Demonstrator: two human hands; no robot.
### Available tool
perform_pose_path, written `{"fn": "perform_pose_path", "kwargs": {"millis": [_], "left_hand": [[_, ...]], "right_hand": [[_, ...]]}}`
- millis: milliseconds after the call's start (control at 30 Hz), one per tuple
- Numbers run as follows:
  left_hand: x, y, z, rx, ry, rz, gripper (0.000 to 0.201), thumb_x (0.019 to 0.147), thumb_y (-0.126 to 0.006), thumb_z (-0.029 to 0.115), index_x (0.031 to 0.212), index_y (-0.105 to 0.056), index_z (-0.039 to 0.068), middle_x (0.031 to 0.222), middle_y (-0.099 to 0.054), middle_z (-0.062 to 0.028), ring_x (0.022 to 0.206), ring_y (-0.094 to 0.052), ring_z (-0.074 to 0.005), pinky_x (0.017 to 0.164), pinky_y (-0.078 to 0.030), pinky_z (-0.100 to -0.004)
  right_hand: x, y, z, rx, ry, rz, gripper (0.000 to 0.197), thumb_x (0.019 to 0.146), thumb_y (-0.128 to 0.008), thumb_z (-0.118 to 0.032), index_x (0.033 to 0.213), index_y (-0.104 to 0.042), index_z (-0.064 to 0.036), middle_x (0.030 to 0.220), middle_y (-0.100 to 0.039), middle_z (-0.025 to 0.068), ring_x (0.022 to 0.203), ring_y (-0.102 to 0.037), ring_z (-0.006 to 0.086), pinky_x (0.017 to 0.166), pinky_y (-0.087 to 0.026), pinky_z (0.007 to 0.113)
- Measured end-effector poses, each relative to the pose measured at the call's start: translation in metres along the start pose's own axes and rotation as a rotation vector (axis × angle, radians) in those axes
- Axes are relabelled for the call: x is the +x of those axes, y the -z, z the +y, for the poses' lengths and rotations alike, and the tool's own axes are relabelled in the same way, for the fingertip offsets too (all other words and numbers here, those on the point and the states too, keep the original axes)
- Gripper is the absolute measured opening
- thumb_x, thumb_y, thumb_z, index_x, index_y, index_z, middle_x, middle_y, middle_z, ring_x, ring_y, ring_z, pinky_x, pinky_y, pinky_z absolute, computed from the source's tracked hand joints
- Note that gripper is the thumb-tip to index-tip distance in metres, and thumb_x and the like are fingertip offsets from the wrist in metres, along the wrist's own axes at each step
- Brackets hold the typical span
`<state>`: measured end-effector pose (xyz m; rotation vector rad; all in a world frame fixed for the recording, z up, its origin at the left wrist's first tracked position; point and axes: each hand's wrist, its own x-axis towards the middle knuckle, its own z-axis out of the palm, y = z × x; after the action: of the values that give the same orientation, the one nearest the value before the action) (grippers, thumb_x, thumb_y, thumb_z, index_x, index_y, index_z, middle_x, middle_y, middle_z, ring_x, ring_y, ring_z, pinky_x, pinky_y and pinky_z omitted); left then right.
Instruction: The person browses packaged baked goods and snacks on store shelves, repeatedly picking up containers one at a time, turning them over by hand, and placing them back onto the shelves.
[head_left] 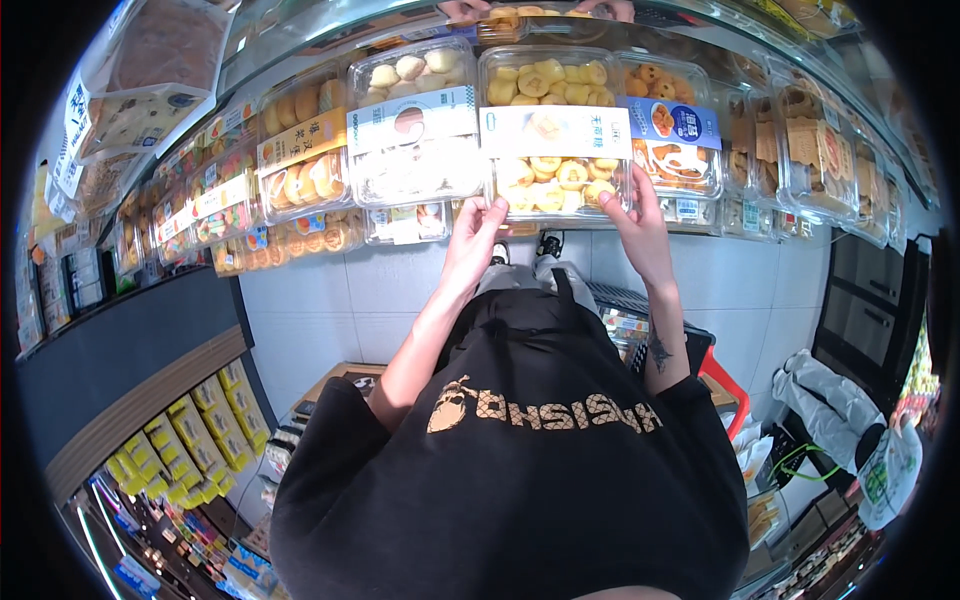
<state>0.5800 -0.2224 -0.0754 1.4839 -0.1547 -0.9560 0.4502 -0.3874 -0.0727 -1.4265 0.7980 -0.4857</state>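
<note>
A clear plastic box of small yellow cookies [560,183] with a white and pale blue paper band is in front of me, among the rows of packed sweets. My left hand [474,232] grips its near left corner, thumb on top and the other fingers partly hidden. At the near right corner my right hand [640,222] holds the same box between thumb and fingers. To its left is a box of pale round pastries [412,165] with a light blue band. A box of brown cookies [668,165] with a dark blue band lies to its right.
Further left is a box of golden buns [305,180] with an orange band. Brown-labelled boxes [820,150] line the right side. Below right stands a cart with a red handle [738,390]. Another person's grey-clad legs [825,395] show at the right.
</note>
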Motion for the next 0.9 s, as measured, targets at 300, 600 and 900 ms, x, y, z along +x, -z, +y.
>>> {"fn": "perform_pose_path", "kwargs": {"millis": [300, 600, 900], "left_hand": [[-0.002, -0.014, 0.002, 0.03, -0.017, 0.125, 0.021, 0.086, -0.052, 0.027, 0.081, -0.047, 0.008, 0.083, -0.053, -0.0016, 0.081, -0.049, -0.0077, 0.073, -0.043, -0.0254], [-0.002, -0.009, -0.001, 0.051, 0.014, 0.09, 0.02, 0.086, -0.052, 0.027, 0.084, -0.048, 0.007, 0.089, -0.054, -0.0028, 0.084, -0.049, -0.0088, 0.077, -0.042, -0.0262], [-0.009, -0.001, -0.01, 0.311, -0.15, -0.012, 0.028, 0.088, -0.046, 0.029, 0.094, -0.046, 0.002, 0.094, -0.041, -0.0097, 0.081, -0.046, -0.0128, 0.075, -0.04, -0.0252]], "right_hand": [[0.006, 0.014, 0.003, -0.134, -0.058, -0.101, 0.057, 0.076, -0.061, -0.02, 0.121, -0.036, 0.0058, 0.102, -0.05, 0.0074, 0.083, -0.048, 0.0096, 0.064, -0.043, 0.022], [0.004, 0.007, 0.016, -0.152, 0.051, -0.009, 0.057, 0.079, -0.059, -0.026, 0.12, -0.037, 0.006, 0.105, -0.047, 0.0111, 0.089, -0.048, 0.0157, 0.072, -0.042, 0.027], [-0.017, 0.0, -0.024, 0.06, -0.126, -0.069, 0.043, 0.087, -0.046, -0.019, 0.126, -0.036, -0.0022, 0.121, -0.044, 0.0076, 0.108, -0.04, 0.0126, 0.092, -0.03, 0.026]]}}
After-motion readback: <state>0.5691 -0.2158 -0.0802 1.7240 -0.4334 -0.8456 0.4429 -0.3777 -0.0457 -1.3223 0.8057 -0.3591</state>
